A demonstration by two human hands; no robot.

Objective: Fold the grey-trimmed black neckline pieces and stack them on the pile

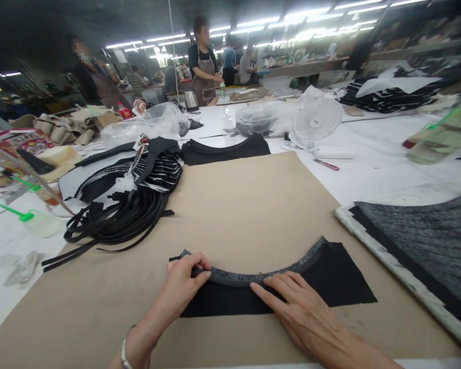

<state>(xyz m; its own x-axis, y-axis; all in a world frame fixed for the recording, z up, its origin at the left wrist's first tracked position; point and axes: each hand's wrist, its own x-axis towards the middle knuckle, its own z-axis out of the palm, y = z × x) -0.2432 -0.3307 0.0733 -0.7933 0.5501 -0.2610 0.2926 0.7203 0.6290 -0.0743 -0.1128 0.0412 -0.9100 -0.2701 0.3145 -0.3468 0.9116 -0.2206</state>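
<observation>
A black fabric piece (330, 279) with a curved grey-trimmed top edge (238, 278) lies on a sheet of brown paper (253, 205) near the table's front. My left hand (184, 282) pinches the curved trim at its left end, fingers closed over the edge. My right hand (295, 307) lies flat on the black fabric, fingers stretched out and pressing just below the middle of the curve.
A pile of black strips (119, 220) and striped fabric (157, 171) sits at the left. A grey fabric stack (426, 241) lies at the right, a small white fan (317, 120) and plastic bags (153, 123) behind. Green-capped bottles (34, 220) stand far left. Other people work at the back.
</observation>
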